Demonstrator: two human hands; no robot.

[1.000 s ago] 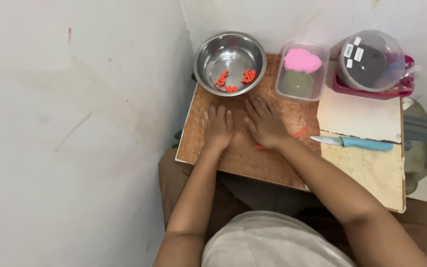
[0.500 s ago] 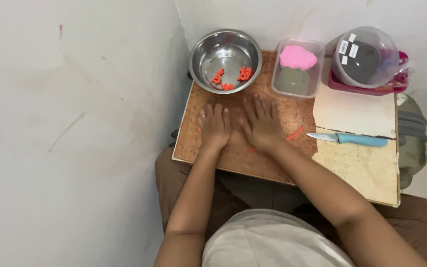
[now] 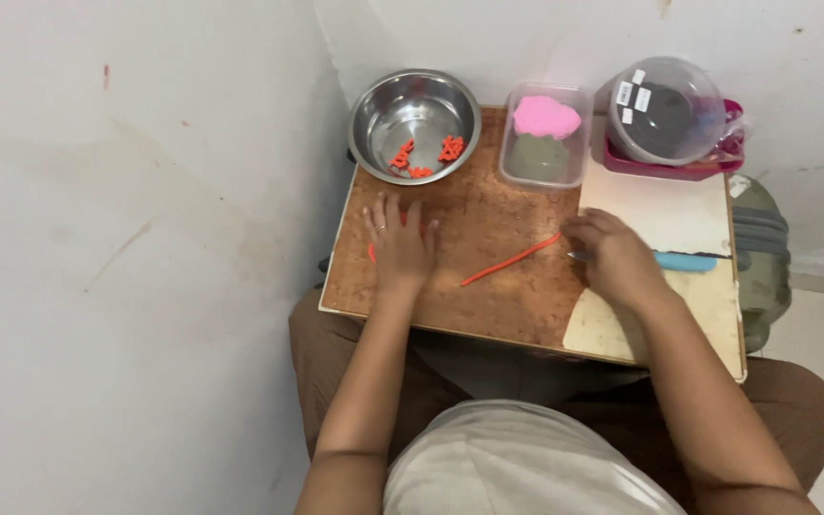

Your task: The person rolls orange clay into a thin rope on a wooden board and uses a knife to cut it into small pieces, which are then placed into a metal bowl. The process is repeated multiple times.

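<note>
Orange clay strip (image 3: 510, 260): thin rolled rope, soft, lying slantwise on the brown speckled counter (image 3: 488, 305) between the hands.

Left hand (image 3: 398, 243): flat, fingers spread wide, pressing a further bit of orange clay (mostly hidden).

Right hand (image 3: 615, 256): fingers curled on the blue-handled knife (image 3: 684, 260) beside the pale cutting board (image 3: 665, 215). Judged step: taking up the knife; cutting would need the blade squared across the strip.

Steel bowl (image 3: 415, 124): round, shiny, holding small orange pieces (image 3: 423, 157).

Clear tub (image 3: 545, 143): pink and grey clay lumps.

Lidded round container (image 3: 665, 110): on a pink tray.
</note>
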